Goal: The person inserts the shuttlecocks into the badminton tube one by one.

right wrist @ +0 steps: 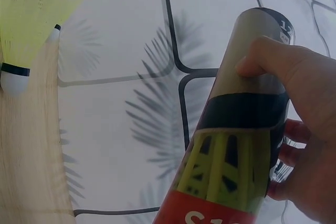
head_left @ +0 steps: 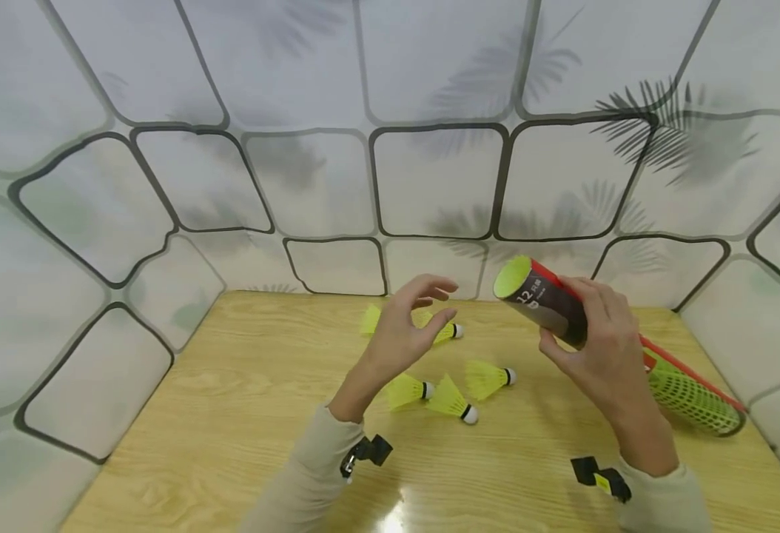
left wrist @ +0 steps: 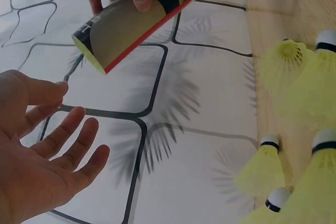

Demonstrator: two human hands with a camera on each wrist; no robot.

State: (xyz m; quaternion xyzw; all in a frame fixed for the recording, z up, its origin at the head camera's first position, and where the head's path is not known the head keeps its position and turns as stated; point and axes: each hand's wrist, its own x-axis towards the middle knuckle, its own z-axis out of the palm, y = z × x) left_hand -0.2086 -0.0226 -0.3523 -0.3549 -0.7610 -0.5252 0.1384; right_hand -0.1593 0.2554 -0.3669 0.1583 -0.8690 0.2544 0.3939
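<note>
A shuttlecock tube (head_left: 550,303), dark and red with a clear section, is tilted above the table, its upper end pointing left. My right hand (head_left: 596,333) grips it near that end, thumb on one side and fingers round the other. Yellow-green shows inside the end; netted yellow skirts are visible through the lower wall. Left of the tube, my left hand (head_left: 399,329) hovers with loosely bent, spread fingers and holds nothing. Below and around it several yellow shuttlecocks lie on the table, among them one shuttlecock (head_left: 453,400) in front and another shuttlecock (head_left: 486,377) to its right.
The wooden table (head_left: 243,414) meets a pale wall covering (head_left: 443,185) with dark outlines and leaf prints behind and at both sides. More shuttlecocks lie at the back, partly hidden by my left hand. The tube's lower part slants toward the right wall.
</note>
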